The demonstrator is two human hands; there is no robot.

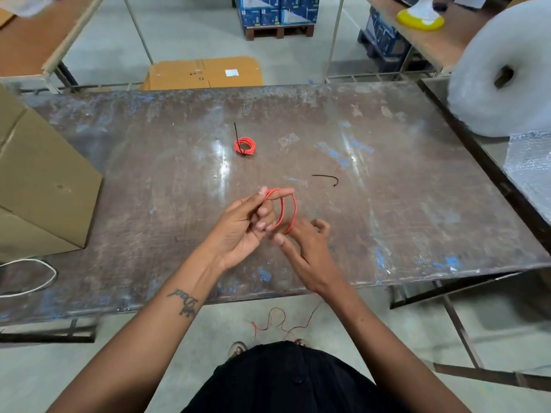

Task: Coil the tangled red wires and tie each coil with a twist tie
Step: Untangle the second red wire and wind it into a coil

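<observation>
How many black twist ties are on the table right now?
2. One twist tie is already on the finished red coil at the table's middle, tail sticking up. A loose twist tie lies bare on the table, beyond the hands. None visible elsewhere.

Even, bright overhead light fills your workspace, and you get white glare streaks on the worn worktop (179, 180), strongest near its middle and right of centre. Shadows are soft and faint; the box (38, 186) at your left shades only a narrow strip beside it. Your right hand (310, 251) smears with motion blur, its fingers (278, 238) indistinct, while your left hand (241, 228) reads sharper. Wide-angle distortion bows the worktop's edges, and the foam roll (504, 70) at upper right looks soft and stretched.
</observation>
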